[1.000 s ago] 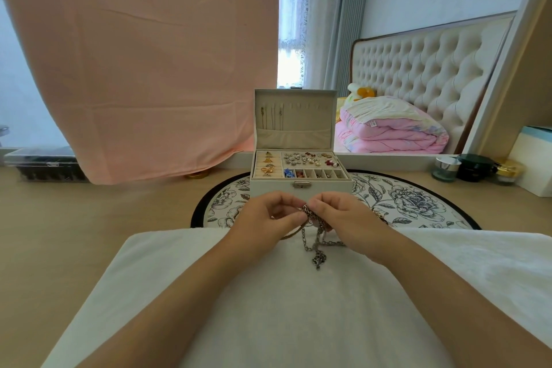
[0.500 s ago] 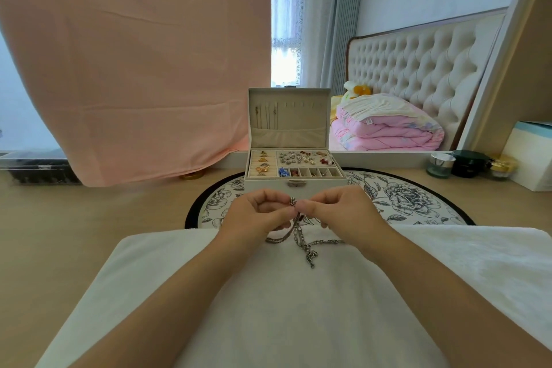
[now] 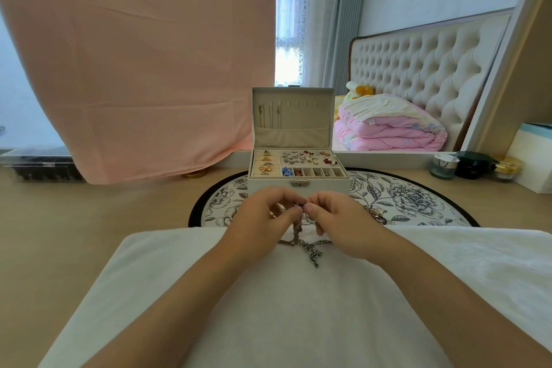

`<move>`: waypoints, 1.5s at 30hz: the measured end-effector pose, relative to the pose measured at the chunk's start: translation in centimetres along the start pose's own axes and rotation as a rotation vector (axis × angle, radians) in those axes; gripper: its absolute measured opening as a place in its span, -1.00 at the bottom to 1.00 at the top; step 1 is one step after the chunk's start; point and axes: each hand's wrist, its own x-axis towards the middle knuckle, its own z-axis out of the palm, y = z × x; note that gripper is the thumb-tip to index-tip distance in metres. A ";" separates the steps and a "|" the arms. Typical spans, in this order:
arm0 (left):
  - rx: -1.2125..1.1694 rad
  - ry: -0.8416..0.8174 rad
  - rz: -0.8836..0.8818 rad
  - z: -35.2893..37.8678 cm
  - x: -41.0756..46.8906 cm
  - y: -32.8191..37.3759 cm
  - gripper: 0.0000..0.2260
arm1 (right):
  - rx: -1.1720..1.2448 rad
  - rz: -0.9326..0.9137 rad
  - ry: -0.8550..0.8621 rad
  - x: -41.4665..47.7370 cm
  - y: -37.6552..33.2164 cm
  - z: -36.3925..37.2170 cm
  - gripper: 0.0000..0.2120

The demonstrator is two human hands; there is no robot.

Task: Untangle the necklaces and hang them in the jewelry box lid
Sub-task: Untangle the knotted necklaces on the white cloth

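Head view: both hands' fingers (image 3: 294, 212) pinching tangled necklaces (image 3: 301, 240).

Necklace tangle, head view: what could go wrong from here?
1. Both the left hand and the right hand pinch the silver chains at one small point; pulling apart could tighten the knot rather than loosen it.
2. The loose ends trail on the white towel and might snag its pile.
3. The jewelry box lid already holds thin necklaces at its left hooks; hanging another beside them could re-tangle.
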 end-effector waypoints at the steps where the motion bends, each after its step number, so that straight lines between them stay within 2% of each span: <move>1: 0.034 0.009 0.013 0.0 0.0 0.0 -0.87 | -0.033 -0.010 -0.005 0.0 0.0 -0.1 -0.86; 5: 0.220 0.105 0.097 -0.2 0.2 0.1 -0.88 | -0.252 -0.052 -0.020 0.0 -0.2 -0.5 -0.83; 6: 0.216 0.120 0.091 -0.2 0.2 0.1 -0.88 | -0.229 -0.057 -0.004 0.1 -0.3 -0.6 -0.82; 11: 0.020 0.062 -0.056 -0.4 0.4 0.1 -0.91 | 0.406 0.066 -0.012 0.4 -0.2 -0.4 -0.77; 15: 0.035 -0.070 -0.092 -0.4 0.0 -0.3 -0.82 | 0.657 0.121 -0.002 0.9 -0.3 -0.5 -0.76; 17: 0.016 -0.071 -0.078 -0.3 -0.3 -0.3 -0.82 | 0.584 0.108 0.033 1.1 -0.2 -0.9 -0.77; 20: -0.075 0.034 -0.054 -0.2 0.0 0.7 -0.78 | 0.238 0.030 0.033 0.8 0.4 -0.9 -0.70; 22: -0.137 0.000 -0.081 -0.2 0.3 1.0 -0.72 | 0.164 -0.041 0.004 0.5 0.4 -0.7 -0.65; 24: -0.212 -0.066 -0.131 -0.2 0.4 1.0 -0.76 | 0.191 -0.080 -0.001 0.4 0.1 -0.7 -0.66; 27: -0.247 -0.072 -0.174 -0.5 0.2 0.8 -0.83 | 0.183 -0.086 -0.008 0.4 -0.1 -0.9 -0.67; 30: -0.140 -0.054 -0.147 -0.7 0.2 0.7 -0.89 | 0.222 -0.059 -0.020 0.4 0.0 -0.8 -0.67; 35: 0.146 -0.007 -0.023 -0.4 0.1 0.9 -0.85 | 0.229 0.012 -0.098 0.4 -0.2 -0.5 -0.63; 39: 0.129 -0.054 0.014 -0.2 0.1 0.9 -0.84 | 0.260 0.008 -0.161 0.4 -0.1 -0.7 -0.56; 45: 0.146 -0.179 0.018 -0.4 -0.1 1.1 -0.89 | 0.586 0.021 -0.220 0.4 0.3 -1.6 -0.68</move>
